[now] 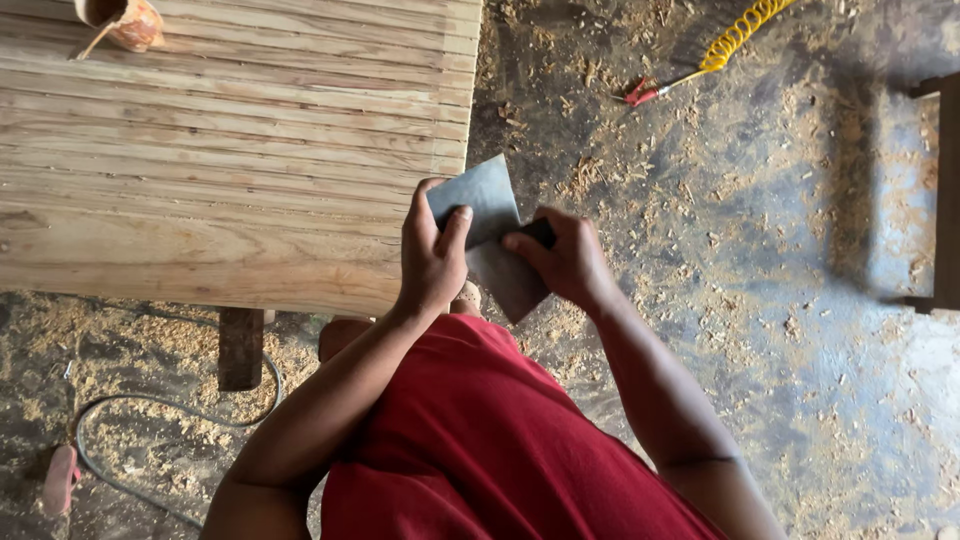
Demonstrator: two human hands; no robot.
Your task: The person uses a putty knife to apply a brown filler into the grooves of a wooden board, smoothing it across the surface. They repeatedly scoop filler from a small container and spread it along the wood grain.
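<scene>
Both hands grip one grey, flat sheet of sandpaper (487,232): the left hand (432,262) pinches its upper part, the right hand (568,262) partly hides the middle. It is beside the edge of the ribbed wooden worktop (230,160), above the sawdust-covered concrete floor (760,260).

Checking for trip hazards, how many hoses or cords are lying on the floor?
2: a yellow coiled hose at top right, and a grey hose looping at lower left under the wooden boards. Others may be hidden.

Woodworking shop, ribbed timber panel (230,150), floor thick with wood shavings (640,160), yellow coiled air hose (735,35)
</scene>
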